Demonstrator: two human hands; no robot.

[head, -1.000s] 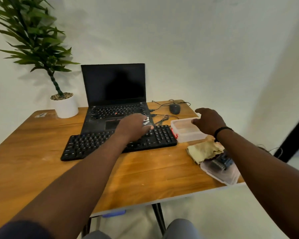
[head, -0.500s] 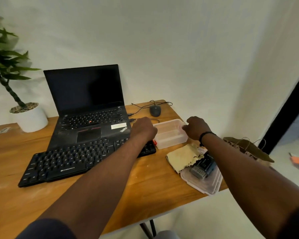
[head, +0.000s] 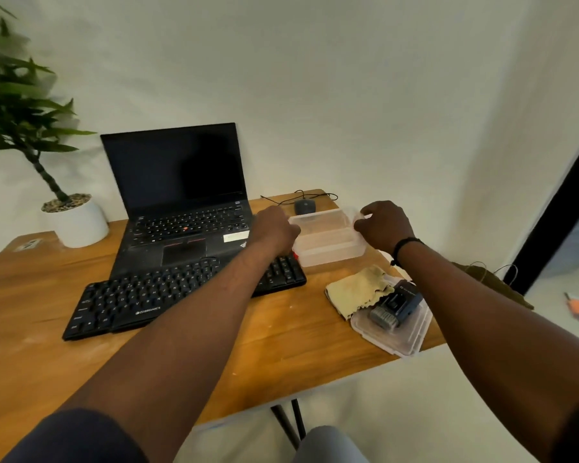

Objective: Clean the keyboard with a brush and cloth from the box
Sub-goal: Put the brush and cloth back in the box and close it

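Hands on the clear box beside the keyboard

Knees show at the bottom edge, below the near rim of the wooden table (head: 281,362). Both forearms reach forward over it from dark sleeves. Taking the black keyboard (head: 168,295) as landmark: it lies slanted across the tabletop, its right end under the left forearm. Right of the keyboard and slightly nearer, at the table's right edge, a clear plastic lid (head: 398,339) lies flat, with a dark blue-grey brush tool (head: 396,305) resting on it. A yellowish cloth (head: 356,292) lies crumpled between the lid and the keyboard's right end, touching the lid and the tool.

Just beyond the keyboard's right end sits the clear plastic box (head: 331,242), open-topped. The left hand (head: 274,228) is at its left side, fingers curled down out of sight, so whether it actually grasps the wall cannot be told. The right hand (head: 383,225), a black band on its wrist, pinches the box's right rim between thumb and curled fingers.

Behind the keyboard an open black laptop (head: 181,202) stands with a dark screen. Farther right of it, beyond the box, sits a grey mouse (head: 305,206) with its cable. Far left of the keyboard stands a potted plant (head: 74,222) in a white pot.
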